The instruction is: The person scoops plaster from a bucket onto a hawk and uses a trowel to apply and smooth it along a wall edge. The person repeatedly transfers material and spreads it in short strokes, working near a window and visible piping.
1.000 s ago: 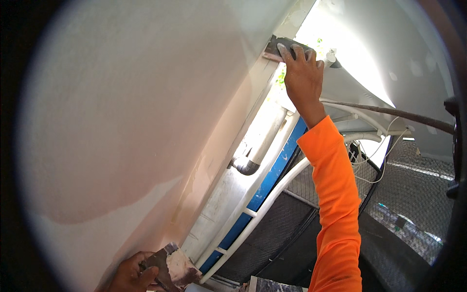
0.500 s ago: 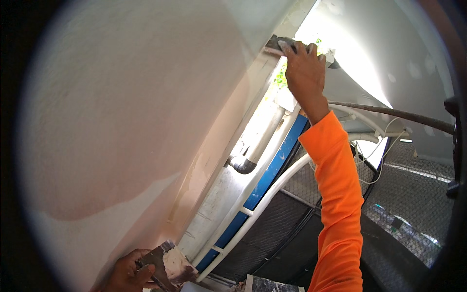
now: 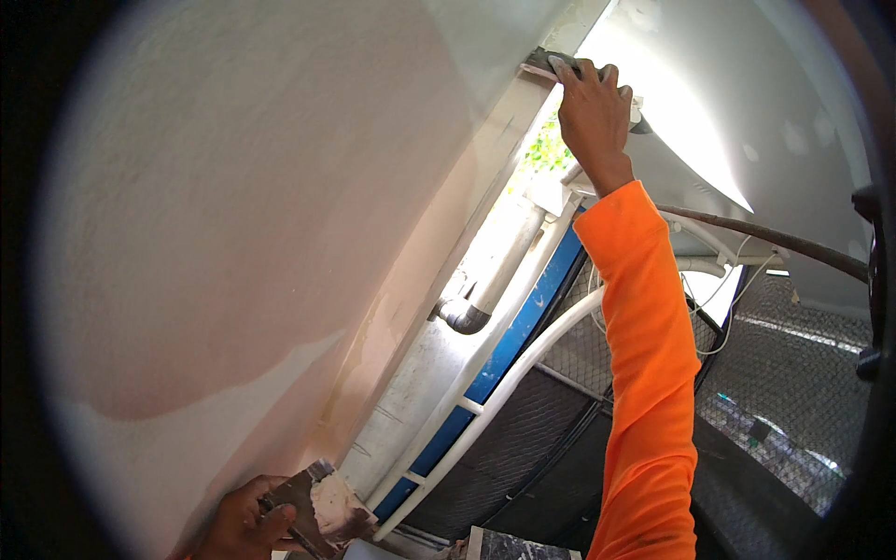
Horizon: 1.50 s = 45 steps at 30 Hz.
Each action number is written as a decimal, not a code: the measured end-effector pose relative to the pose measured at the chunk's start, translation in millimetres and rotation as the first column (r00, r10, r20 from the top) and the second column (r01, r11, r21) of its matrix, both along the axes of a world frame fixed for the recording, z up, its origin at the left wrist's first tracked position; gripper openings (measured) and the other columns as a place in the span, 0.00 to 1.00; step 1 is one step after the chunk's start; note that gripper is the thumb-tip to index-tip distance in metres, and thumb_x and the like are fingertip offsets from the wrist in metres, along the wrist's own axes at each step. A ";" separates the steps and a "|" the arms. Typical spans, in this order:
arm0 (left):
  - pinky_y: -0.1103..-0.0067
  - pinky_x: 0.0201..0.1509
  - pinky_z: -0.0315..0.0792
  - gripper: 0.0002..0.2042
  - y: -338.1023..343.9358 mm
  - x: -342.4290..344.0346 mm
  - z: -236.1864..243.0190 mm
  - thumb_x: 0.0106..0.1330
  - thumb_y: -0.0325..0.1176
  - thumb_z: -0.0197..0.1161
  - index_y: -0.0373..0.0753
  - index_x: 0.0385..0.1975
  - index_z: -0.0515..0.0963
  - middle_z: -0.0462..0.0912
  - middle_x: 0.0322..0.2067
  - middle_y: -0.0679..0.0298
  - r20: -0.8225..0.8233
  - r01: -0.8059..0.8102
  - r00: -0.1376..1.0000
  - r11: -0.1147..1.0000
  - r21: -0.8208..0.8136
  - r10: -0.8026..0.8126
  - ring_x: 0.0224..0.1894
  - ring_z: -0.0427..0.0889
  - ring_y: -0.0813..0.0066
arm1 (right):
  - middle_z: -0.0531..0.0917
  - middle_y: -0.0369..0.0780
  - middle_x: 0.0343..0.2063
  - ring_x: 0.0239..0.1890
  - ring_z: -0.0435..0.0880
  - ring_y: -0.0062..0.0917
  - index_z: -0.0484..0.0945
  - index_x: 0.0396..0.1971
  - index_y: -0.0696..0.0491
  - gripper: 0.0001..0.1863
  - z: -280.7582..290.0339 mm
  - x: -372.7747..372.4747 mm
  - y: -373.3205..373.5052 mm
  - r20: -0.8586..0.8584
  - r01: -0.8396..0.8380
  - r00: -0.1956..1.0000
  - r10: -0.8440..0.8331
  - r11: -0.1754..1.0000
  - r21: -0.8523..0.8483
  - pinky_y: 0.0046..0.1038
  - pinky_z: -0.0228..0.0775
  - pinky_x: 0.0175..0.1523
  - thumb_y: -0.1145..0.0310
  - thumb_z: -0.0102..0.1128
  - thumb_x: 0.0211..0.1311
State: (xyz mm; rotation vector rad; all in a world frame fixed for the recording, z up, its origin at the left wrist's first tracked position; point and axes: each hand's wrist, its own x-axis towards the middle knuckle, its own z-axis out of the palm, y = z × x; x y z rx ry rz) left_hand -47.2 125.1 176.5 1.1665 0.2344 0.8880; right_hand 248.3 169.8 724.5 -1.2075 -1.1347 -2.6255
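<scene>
My right hand (image 3: 595, 117) is raised at the top, its fingers closed around a dark flat spreader (image 3: 539, 63). The spreader's blade rests across the narrow edge strip (image 3: 499, 117) of a large pale panel (image 3: 280, 187). At the lower left, my left hand (image 3: 245, 518) grips a dark flat filler plate (image 3: 297, 499), thumb on top. A lump of pinkish-white filler (image 3: 336, 504) is spread on the plate's right side. Pinkish patches cover much of the panel and its edge.
Beside the panel's edge runs a gap with a grey pipe elbow (image 3: 464, 315), white tubular rails (image 3: 504, 373) and a blue strip (image 3: 523, 327). Dark mesh (image 3: 793, 373) and a brown rod (image 3: 765, 238) lie to the right. A dark-topped block (image 3: 523, 546) sits at the bottom.
My right hand and the spreader have slid a little farther up along the panel's edge strip. My left hand with the filler plate has stayed nearly still.
</scene>
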 end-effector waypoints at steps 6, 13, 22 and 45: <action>0.71 0.50 0.90 0.19 0.8 4.7 -3.7 0.82 0.34 0.62 0.37 0.67 0.73 0.87 0.46 0.65 0.021 -0.053 0.998 0.998 0.042 0.052 0.44 0.91 0.73 | 0.85 0.39 0.58 0.63 0.79 0.40 0.84 0.64 0.43 0.23 -26.6 -5.4 -2.3 -0.014 0.042 0.999 -0.042 0.999 -0.014 0.51 0.74 0.61 0.70 0.65 0.70; 0.71 0.49 0.89 0.19 0.2 1.0 0.2 0.82 0.34 0.61 0.34 0.67 0.72 0.87 0.45 0.64 0.002 0.004 1.000 1.000 0.020 -0.004 0.42 0.91 0.73 | 0.85 0.38 0.58 0.63 0.78 0.38 0.84 0.62 0.44 0.23 -57.1 -12.4 -6.0 -0.045 0.071 0.996 -0.074 0.995 -0.064 0.50 0.73 0.61 0.69 0.66 0.68; 0.70 0.50 0.89 0.20 -2.7 0.6 4.1 0.82 0.36 0.62 0.34 0.67 0.71 0.85 0.46 0.64 0.016 -0.011 1.000 1.000 0.025 0.011 0.43 0.90 0.73 | 0.85 0.38 0.56 0.61 0.79 0.37 0.84 0.62 0.44 0.22 -90.3 -11.6 -7.1 -0.054 0.038 0.998 -0.042 0.995 -0.087 0.48 0.73 0.59 0.68 0.66 0.68; 0.62 0.52 0.91 0.22 -12.4 -8.3 22.9 0.78 0.36 0.65 0.27 0.62 0.70 0.88 0.45 0.53 -0.043 -0.025 0.999 0.989 -0.144 0.019 0.44 0.92 0.63 | 0.81 0.38 0.57 0.55 0.79 0.38 0.79 0.66 0.44 0.25 -174.7 -4.8 -12.4 -0.078 -0.025 0.997 0.011 0.983 -0.182 0.46 0.72 0.51 0.65 0.62 0.68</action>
